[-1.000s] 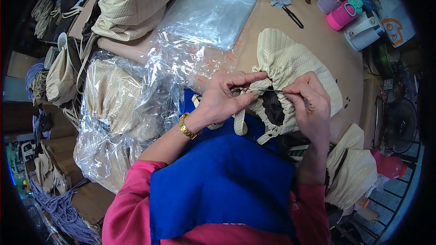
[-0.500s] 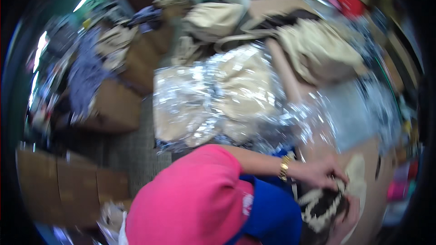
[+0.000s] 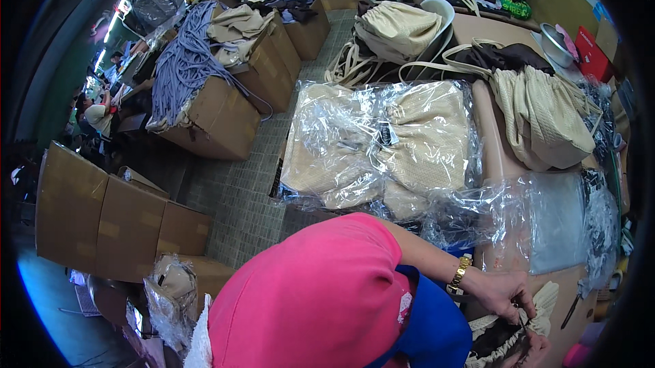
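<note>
Low on the right, my left hand (image 3: 501,295), with a gold watch (image 3: 460,274) on its wrist, pinches the gathered rim of a cream woven bag (image 3: 544,306) with a dark lining. My right hand (image 3: 535,349) is closed at the same rim, just below the left and partly cut off by the lower edge. A thin dark strip shows between the fingers; I cannot make out what it is. My pink sleeve (image 3: 307,286) and blue garment (image 3: 437,320) hide part of the bag. Beyond my arm lie cream bags (image 3: 430,139) in clear plastic.
A clear plastic sheet (image 3: 556,221) lies on the table beyond my hands. Cream drawstring bags (image 3: 539,115) sit farther back, near a red box (image 3: 592,54). Cardboard boxes (image 3: 218,119) piled with lavender cords (image 3: 187,61) stand on the tiled floor (image 3: 235,197) at left. People sit far left.
My view has swung, so the surroundings appear farther right and are no longer blurred. Both hands stay on the cream bag's rim, and now appear lower in the picture.
</note>
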A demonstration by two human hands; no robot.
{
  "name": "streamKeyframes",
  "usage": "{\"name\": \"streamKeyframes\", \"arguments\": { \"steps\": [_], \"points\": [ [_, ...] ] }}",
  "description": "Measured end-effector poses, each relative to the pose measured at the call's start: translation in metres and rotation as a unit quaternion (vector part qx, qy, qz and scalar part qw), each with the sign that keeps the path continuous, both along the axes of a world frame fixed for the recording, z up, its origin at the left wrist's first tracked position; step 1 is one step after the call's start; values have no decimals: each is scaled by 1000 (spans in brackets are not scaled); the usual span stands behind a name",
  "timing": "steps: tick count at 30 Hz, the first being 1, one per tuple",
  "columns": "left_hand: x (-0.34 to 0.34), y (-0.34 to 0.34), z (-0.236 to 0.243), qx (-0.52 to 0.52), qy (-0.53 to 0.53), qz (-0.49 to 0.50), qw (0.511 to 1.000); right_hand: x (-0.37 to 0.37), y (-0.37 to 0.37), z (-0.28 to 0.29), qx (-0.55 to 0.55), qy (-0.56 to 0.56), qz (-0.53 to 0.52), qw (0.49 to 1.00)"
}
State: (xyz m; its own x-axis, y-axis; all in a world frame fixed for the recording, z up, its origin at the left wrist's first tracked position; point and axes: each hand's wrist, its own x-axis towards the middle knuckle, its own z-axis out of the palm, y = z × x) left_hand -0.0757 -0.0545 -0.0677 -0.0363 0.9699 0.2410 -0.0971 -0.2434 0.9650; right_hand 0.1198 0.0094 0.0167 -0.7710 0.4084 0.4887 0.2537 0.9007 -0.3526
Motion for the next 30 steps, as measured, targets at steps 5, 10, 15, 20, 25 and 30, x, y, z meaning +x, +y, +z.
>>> {"name": "streamKeyframes", "arguments": {
  "steps": [5,10,15,20,25,30],
  "points": [
    [-3,-3,4,-9,26,4,1000,2,-2,2,13,-36,-17,999],
    [0,2,-2,31,56,13,998,3,-3,5,24,-66,-29,997],
    [1,6,-3,49,63,10,997,6,-3,5,33,-97,-47,994],
    [0,2,4,42,74,10,996,7,3,3,-84,-151,-76,982],
    [1,1,7,77,78,-8,994,28,13,-24,-212,-26,-33,976],
    [8,4,-16,125,46,-5,991,37,19,-54,-114,51,-51,991]
  ]
}}
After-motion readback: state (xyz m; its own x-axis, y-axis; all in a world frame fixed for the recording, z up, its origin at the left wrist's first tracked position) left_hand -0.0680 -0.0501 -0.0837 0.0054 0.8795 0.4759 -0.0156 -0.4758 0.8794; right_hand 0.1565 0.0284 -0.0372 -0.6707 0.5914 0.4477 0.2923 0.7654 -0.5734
